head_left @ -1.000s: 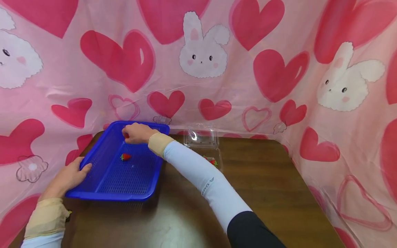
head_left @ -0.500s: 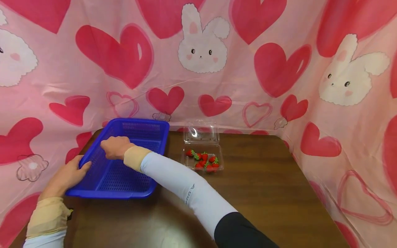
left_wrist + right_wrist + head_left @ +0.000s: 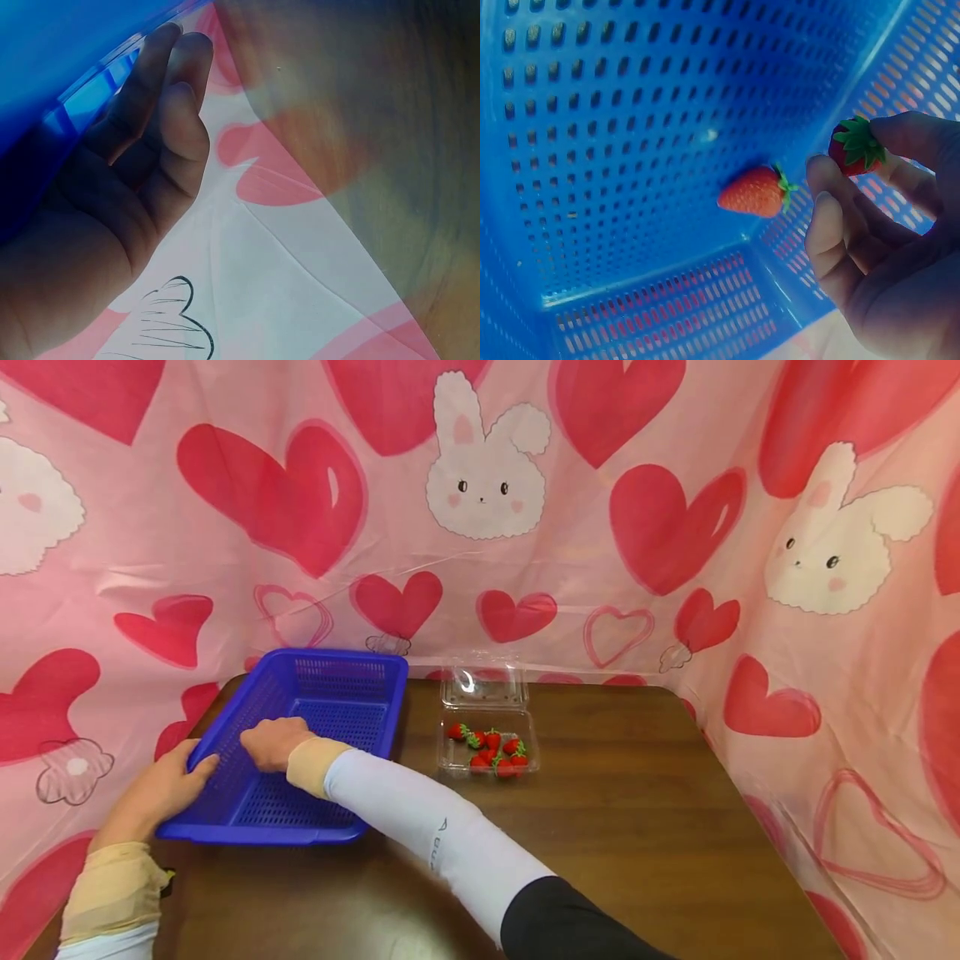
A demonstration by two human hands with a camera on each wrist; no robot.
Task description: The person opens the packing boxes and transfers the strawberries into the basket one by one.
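Note:
In the right wrist view, my right hand (image 3: 900,217) pinches a strawberry (image 3: 855,148) with a green leafy cap between thumb and fingers. Below it a second strawberry (image 3: 754,193) lies on the floor of a blue plastic basket (image 3: 652,150); the head view has my right hand (image 3: 276,743) over the basket's left part, hiding both berries. My left hand (image 3: 168,785) grips the left rim of the basket (image 3: 277,837), thumb over the edge. From the left wrist, the fingers of that hand (image 3: 142,135) show against the basket's outer side.
A clear plastic clamshell box (image 3: 487,718) with its lid up holds several strawberries (image 3: 491,742), to the right of the basket on the brown wooden table (image 3: 600,827). A pink curtain (image 3: 585,560) with hearts and rabbits hangs around the table's back and sides.
From the far end of the basket, my right hand has come nearer and to the left, down over the lying strawberry. The left hand stays on the rim.

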